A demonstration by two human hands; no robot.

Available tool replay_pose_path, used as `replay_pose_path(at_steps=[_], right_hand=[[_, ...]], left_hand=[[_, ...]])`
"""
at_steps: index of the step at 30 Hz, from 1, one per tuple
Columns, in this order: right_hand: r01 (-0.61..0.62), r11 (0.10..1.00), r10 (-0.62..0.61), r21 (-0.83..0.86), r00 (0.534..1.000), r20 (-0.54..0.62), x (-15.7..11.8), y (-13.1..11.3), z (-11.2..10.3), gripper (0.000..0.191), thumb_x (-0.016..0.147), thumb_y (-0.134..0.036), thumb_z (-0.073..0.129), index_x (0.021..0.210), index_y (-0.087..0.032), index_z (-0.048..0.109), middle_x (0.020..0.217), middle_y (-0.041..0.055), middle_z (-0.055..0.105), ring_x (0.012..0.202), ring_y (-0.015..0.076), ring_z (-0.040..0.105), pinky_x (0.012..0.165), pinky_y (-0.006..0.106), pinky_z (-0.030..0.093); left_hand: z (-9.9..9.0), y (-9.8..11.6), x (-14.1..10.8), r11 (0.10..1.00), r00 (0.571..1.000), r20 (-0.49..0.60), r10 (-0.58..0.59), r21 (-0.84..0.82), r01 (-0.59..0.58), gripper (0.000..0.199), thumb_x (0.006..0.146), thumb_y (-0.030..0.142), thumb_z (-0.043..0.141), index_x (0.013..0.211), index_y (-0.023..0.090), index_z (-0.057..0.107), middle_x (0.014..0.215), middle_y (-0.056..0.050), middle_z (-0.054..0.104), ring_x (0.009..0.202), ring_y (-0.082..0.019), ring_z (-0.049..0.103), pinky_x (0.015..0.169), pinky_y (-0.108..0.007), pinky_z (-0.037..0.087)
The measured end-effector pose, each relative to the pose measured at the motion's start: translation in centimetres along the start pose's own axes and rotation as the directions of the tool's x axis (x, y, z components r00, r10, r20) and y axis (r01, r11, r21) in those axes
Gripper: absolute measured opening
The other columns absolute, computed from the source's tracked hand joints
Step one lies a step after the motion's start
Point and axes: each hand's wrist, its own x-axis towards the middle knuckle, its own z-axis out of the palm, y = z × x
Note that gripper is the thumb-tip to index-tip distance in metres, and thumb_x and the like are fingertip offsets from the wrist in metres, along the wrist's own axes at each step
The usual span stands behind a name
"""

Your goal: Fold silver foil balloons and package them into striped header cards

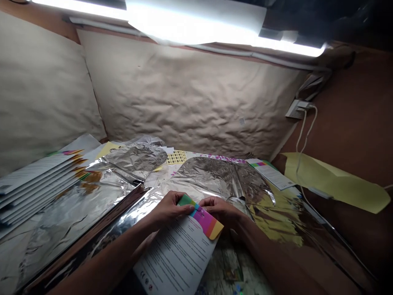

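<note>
A white printed packet with a multicoloured flap at its top edge is held tilted in the lower middle. My left hand grips its upper left corner, the thumb lying on the green and blue part of the flap. On the flap's upper right side, my right hand has its fingers bent together at the coloured edge; whatever small thing may be between the fingertips is hidden. Crinkled silver foil lies on the table just beyond both hands.
Several similar packets are stacked at the left. Another packet lies at the right, near a yellow sheet and a white cable. A yellow sticker sheet and pink bits are at the back.
</note>
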Motion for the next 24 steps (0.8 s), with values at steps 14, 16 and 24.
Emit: replay_pose_path(at_steps=[14, 16, 24], right_hand=[[0.143, 0.928, -0.200, -0.344, 0.971, -0.134, -0.4, -0.1, 0.8, 0.050, 0.065, -0.023, 0.080, 0.112, -0.011, 0.068, 0.069, -0.0023, 0.062, 0.059, 0.0082, 0.051, 0.058, 0.021, 0.037], [0.158, 0.899, -0.238, -0.409, 0.959, -0.152, -0.3, 0.2, 1.0, 0.046, 0.066, -0.021, 0.076, 0.110, -0.011, 0.069, 0.069, -0.0023, 0.060, 0.060, 0.0083, 0.050, 0.057, 0.022, 0.035], [0.076, 0.597, -0.385, -0.798, 0.901, -0.202, -0.8, 0.1, 2.5, 0.049, 0.073, -0.017, 0.059, 0.122, -0.016, 0.065, 0.081, 0.0026, 0.066, 0.069, 0.0142, 0.058, 0.063, 0.025, 0.042]], left_hand=[[0.8, 0.0, -0.5, 0.988, 0.987, -0.043, -0.154, 0.005, 0.155, 0.040, 0.071, 0.048, 0.075, 0.081, 0.011, 0.062, 0.066, 0.001, 0.056, 0.057, -0.010, 0.047, 0.053, -0.022, 0.035], [1.0, 0.1, -0.6, 0.988, 0.987, -0.045, -0.151, 0.032, 0.153, 0.039, 0.070, 0.047, 0.075, 0.082, 0.011, 0.064, 0.067, 0.001, 0.057, 0.057, -0.010, 0.048, 0.054, -0.022, 0.036], [1.2, -0.3, -0.4, 0.982, 0.993, -0.074, -0.094, 0.157, 0.104, 0.029, 0.073, 0.038, 0.072, 0.079, 0.011, 0.064, 0.068, 0.000, 0.058, 0.062, -0.011, 0.048, 0.057, -0.021, 0.036]])
